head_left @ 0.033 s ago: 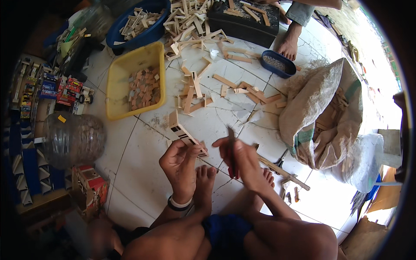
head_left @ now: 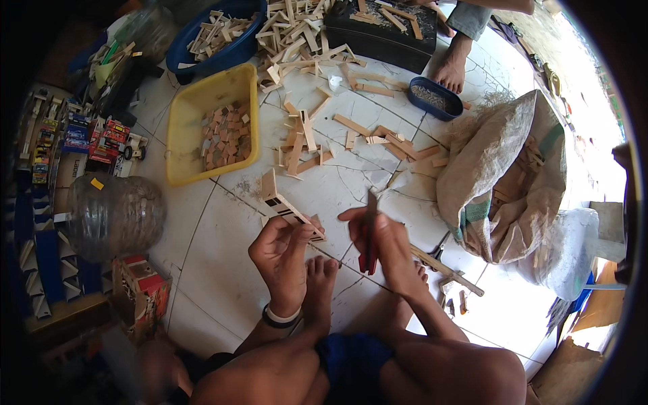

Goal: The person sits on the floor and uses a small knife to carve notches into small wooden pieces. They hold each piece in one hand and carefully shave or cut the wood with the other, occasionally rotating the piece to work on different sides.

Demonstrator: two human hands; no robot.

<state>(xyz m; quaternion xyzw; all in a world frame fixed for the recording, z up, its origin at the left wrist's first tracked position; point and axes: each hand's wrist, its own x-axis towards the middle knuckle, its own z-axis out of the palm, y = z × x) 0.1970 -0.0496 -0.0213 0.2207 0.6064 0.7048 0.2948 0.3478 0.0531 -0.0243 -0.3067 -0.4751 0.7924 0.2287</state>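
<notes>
My left hand (head_left: 280,260), with a band at its wrist, pinches an L-shaped wooden piece (head_left: 286,209). The piece is pale, has black marks along its side and carries a raised panel at its far end. To its right, apart from it, my right hand (head_left: 391,250) is closed round a red-handled tool (head_left: 368,253). A narrow dark end of the tool points away from me; whether it is a knife or pliers I cannot make out. Both hands hang above the tiled floor, over my bare feet.
A yellow tub (head_left: 175,148) holds small wooden blocks, and a blue basin (head_left: 179,57) holds wooden pieces. Wood parts (head_left: 293,152) litter the floor ahead. An open sack (head_left: 486,169) stands right, a small blue tray (head_left: 432,108) beyond it, near another person's foot (head_left: 453,67). A stick (head_left: 449,270) lies beside my right hand.
My right hand has shifted a little to the right with the red-handled tool, widening the gap to the wooden piece. My left hand stays almost still.
</notes>
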